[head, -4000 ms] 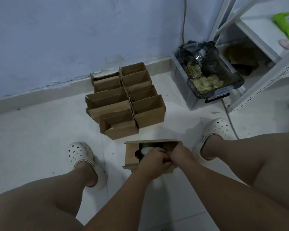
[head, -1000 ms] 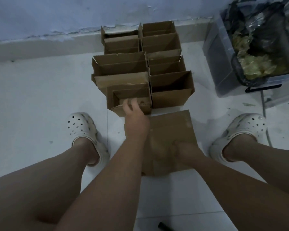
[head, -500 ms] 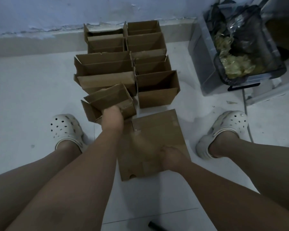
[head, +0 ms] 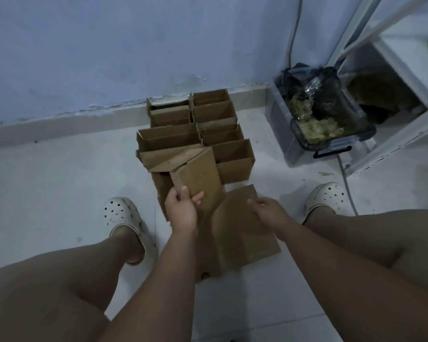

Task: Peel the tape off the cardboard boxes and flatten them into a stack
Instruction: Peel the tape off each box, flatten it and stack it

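Cardboard box (head: 195, 178), lifted and tilted, is gripped by the left hand (head: 181, 211); the right hand (head: 267, 209), fingers loosely curled and holding nothing, hovers over flattened cardboard (head: 242, 233) on the floor (head: 47, 193).

I had a single view, from the head camera, set above the hands and tilted forward and down toward the floor (head: 47, 181). It faced the wall (head: 134, 45), which closed the frame beyond the hands. The left hand (head: 182, 209) and right hand (head: 267, 209) sat near the lens at mid-frame, with both forearms running back to the lower edge. Wide-angle bending showed at the shelf frame (head: 391, 134), far right of the right hand. No second view overlapped this one.
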`<control>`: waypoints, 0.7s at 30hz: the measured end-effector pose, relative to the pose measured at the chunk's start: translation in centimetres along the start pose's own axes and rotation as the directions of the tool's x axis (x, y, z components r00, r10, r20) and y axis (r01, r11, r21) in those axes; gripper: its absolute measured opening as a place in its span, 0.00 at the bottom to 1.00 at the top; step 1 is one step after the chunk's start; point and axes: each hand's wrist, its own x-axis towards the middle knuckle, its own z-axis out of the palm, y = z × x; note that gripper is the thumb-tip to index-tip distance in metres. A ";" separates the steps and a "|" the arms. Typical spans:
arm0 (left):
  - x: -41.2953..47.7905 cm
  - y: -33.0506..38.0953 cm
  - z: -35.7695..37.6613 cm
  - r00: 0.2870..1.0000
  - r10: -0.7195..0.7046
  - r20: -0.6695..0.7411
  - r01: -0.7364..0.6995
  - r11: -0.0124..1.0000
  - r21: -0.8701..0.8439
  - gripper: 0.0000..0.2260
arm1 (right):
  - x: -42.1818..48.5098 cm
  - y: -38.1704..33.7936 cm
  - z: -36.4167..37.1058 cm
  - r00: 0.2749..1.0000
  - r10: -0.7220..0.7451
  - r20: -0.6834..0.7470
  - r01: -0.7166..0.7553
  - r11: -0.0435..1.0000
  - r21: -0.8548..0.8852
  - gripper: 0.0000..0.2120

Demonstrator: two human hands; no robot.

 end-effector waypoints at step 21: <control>-4.8 1.3 -1.7 0.980 -0.151 -0.130 0.173 0.968 0.181 0.22 | -5.3 -2.0 -2.0 0.958 -0.285 -0.030 0.285 0.959 -0.001 0.56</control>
